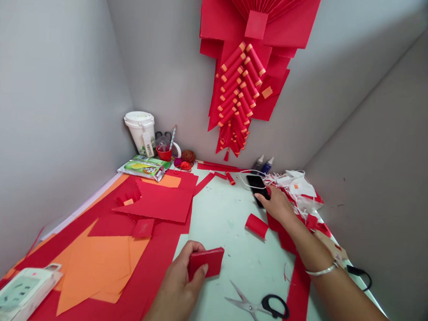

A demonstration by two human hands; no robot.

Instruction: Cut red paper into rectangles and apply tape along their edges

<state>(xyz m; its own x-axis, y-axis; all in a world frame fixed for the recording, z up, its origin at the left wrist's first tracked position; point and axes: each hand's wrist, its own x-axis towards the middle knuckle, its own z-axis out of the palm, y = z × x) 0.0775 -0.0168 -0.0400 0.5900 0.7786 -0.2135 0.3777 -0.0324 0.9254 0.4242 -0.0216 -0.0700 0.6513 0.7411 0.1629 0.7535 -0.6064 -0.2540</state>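
Note:
My left hand [182, 277] is closed on a small stack of folded red paper [211, 262], the thumb across its front. My right hand [278, 203] reaches to the back right, where its fingers grip the side of a black phone [255, 187] lying on the table. Just in front of it lies a curled red paper piece [256, 226]. Scissors [248, 306] with black handles lie with blades apart, to the right of my left hand.
Red sheets [169, 201] and orange sheets [106, 260] cover the left side. A white bucket [140, 131] stands at the back left; paper scraps [300, 183] pile at the right. Small glue bottles [266, 165] stand near the wall, below a red hanging decoration [238, 86].

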